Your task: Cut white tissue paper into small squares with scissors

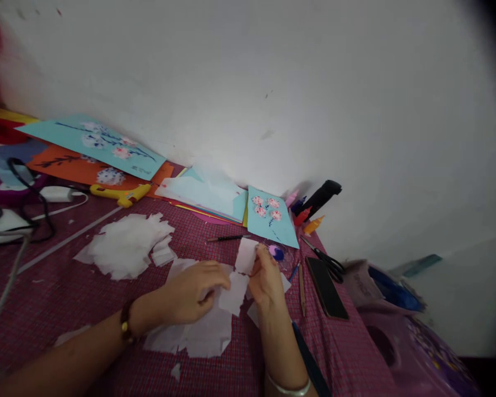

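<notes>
My right hand (268, 277) is closed on a small piece of thin white paper (246, 255), its fingers bent along the paper's right edge. Just below, a second white paper piece (233, 293) with an uneven edge lies between my two hands. My left hand (196, 292) has curved fingers, with a gap between thumb and forefinger; the fingertips are by that second piece, and I see nothing gripped in them. Larger thin white sheets (206, 333) lie under my left hand. To the left is a loose heap of white paper pieces (126, 245).
Blue cards with painted blossoms (271, 215) lean by the wall. A yellow glue gun (122, 194) lies behind the heap. Right of my hands are a pencil (301, 289), a phone (327, 288), black scissors (328, 262) and paint tubes (314, 225). Cords (37, 198) lie left.
</notes>
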Action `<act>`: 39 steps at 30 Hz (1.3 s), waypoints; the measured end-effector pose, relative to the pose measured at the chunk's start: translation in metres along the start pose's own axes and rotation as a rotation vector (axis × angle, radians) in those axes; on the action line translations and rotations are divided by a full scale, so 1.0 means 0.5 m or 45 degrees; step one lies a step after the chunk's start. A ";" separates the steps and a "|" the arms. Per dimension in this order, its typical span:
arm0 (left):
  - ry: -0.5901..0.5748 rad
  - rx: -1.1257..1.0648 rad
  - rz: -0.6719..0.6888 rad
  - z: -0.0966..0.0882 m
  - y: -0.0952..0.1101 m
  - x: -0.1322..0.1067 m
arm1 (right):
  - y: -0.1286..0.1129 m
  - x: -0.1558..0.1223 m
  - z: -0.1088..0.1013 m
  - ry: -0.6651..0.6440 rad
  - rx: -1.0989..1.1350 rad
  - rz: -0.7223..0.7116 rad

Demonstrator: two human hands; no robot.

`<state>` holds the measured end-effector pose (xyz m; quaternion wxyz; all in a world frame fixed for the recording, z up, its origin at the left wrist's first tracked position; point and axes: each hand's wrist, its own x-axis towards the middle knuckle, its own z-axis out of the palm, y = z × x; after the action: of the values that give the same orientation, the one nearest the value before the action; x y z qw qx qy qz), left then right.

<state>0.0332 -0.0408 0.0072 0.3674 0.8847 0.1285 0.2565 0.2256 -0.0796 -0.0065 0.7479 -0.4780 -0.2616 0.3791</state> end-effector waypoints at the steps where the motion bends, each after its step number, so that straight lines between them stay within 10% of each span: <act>1: 0.081 -0.114 -0.072 -0.003 -0.002 0.003 | -0.002 -0.003 0.003 0.012 0.052 0.031; 8: 0.379 -0.965 -0.472 0.009 -0.024 0.037 | -0.017 -0.029 0.030 -0.037 0.285 0.244; 16: 0.048 -0.426 -0.655 0.041 -0.019 0.038 | -0.024 -0.026 0.030 0.031 0.285 0.284; 24: 0.003 -0.768 -0.709 0.021 -0.037 0.030 | -0.023 -0.003 0.003 0.185 0.080 0.016; 31: 0.342 -1.287 -0.731 0.012 -0.013 0.038 | 0.013 -0.032 0.042 0.048 -0.149 -0.042; 39: 0.606 -1.026 -0.680 0.032 -0.024 0.047 | 0.009 -0.051 0.054 -0.072 -0.207 0.041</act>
<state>0.0611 -0.0320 -0.0022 0.6910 0.5275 0.3201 0.3766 0.1891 -0.0853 -0.0005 0.6930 -0.5303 -0.3047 0.3818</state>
